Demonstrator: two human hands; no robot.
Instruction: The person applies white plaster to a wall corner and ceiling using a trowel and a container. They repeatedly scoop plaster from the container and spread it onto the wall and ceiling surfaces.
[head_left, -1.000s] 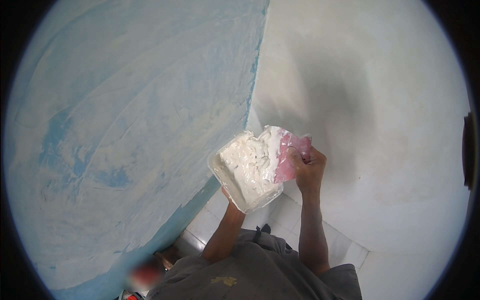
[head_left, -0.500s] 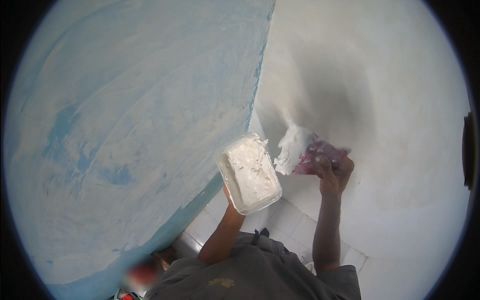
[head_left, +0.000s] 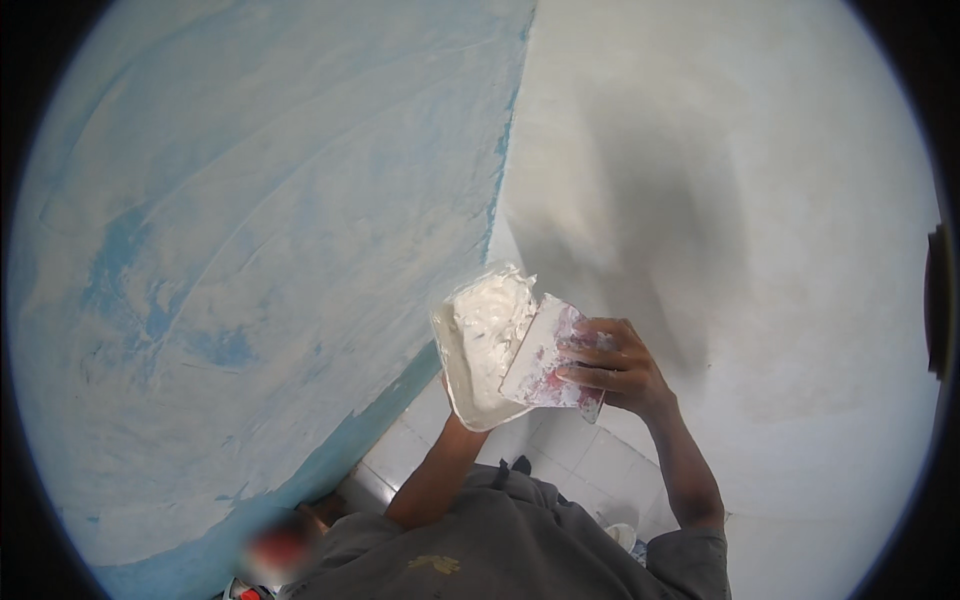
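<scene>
A clear plastic tub (head_left: 448, 362) filled with white putty (head_left: 490, 312) is in the middle, held from underneath by my left hand (head_left: 460, 430). Most of that hand's fingers are hidden behind the tub. My right hand (head_left: 628, 370) grips a flat pinkish-red putty spreader (head_left: 560, 360) smeared with white. Its fingers lie across the spreader's near face, and the thumb is out of sight behind. The spreader's left edge overlaps the tub's right rim, against the putty.
A blue wall (head_left: 240, 220) with patchy white coating fills the left. It meets a white wall (head_left: 800, 250) at a corner ahead, where a shadow falls. White floor tiles (head_left: 565, 445) show below. A dark object (head_left: 938, 300) sits at the far right; a blurred red shape (head_left: 282, 548) is lower left.
My right hand has brought the spreader left to the tub's rim and turned it over, so the back of the hand shows. The thick putty on its blade is no longer visible. The tub has barely moved.
</scene>
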